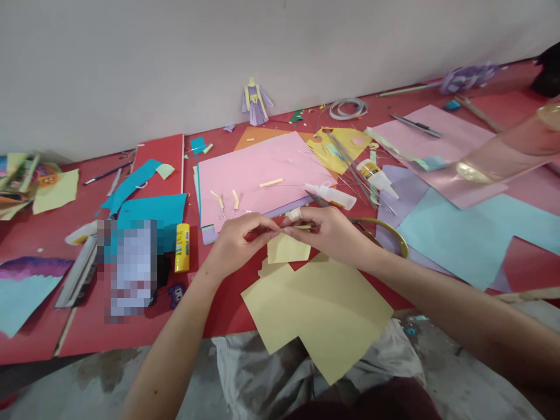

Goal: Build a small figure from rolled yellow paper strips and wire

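Note:
My left hand (240, 234) and my right hand (324, 229) meet at their fingertips over the red table (109, 326). Both pinch a small piece of pale yellow paper (286, 248), and its upper edge is rolled between the fingers. A white bandage wraps a finger of my right hand. Larger pale yellow sheets (324, 315) lie just below the hands, hanging over the table's near edge. Scissors (376, 230) with yellow-green handles lie under my right wrist.
A pink paper stack (258, 172) with small yellow rolls lies behind the hands. Two glue bottles (332, 195) and thin wires sit to its right. A yellow glue stick (182, 248), blue paper (151, 213), a pink sheet (441, 140) and a light blue sheet (472, 233) lie around. A paper doll (255, 102) leans on the wall.

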### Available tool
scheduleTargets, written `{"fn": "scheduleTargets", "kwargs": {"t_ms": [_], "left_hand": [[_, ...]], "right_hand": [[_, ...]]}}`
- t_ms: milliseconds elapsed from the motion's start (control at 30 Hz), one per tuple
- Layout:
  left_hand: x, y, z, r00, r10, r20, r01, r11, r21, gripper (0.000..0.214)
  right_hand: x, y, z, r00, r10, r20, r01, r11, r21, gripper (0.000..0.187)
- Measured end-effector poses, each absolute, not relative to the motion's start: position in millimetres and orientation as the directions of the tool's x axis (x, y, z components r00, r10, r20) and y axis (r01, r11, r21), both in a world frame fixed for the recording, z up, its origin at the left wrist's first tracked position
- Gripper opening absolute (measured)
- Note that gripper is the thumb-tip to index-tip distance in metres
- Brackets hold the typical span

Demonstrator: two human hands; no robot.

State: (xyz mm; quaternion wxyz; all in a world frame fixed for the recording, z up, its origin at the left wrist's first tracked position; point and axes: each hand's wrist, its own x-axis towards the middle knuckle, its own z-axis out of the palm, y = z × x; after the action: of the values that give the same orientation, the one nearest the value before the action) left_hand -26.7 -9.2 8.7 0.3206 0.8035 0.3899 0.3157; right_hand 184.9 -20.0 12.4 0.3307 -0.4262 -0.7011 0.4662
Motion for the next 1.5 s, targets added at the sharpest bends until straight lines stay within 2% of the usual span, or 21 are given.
{"fn": "scheduleTargets", "kwargs": {"t_ms": [133,500,833,1000,1500], "left_hand": [[-27,-9,8,0.501,0.826,0.259,0.43,-0.497,0.754,0.009],[-22,-10,9,0.479,0.842,0.248,0.445,-0.476,0.758,0.009],[-21,-11,10,0.476,0.815,0.33,0.451,-0.549,0.704,0.006],[-21,-11,9,0.509,0.763,0.398,0.44,-0.628,0.641,0.006],[-23,-10,7,0.595,0.678,0.432,0.448,-0.726,0.523,0.006]], "right_hand": [[185,-19,11,-0.426,0.902,0.078,0.369,0.252,-0.895,0.018],[186,-19,10,-0.425,0.9,0.096,0.393,0.279,-0.876,0.018],[184,-17,7,-0.404,0.91,0.089,0.244,0.201,-0.949,0.019],[184,-16,3,-0.422,0.904,0.067,0.175,0.154,-0.972,0.017],[184,-13,-1,-0.432,0.902,-0.016,0.158,0.058,-0.986,0.016]]}}
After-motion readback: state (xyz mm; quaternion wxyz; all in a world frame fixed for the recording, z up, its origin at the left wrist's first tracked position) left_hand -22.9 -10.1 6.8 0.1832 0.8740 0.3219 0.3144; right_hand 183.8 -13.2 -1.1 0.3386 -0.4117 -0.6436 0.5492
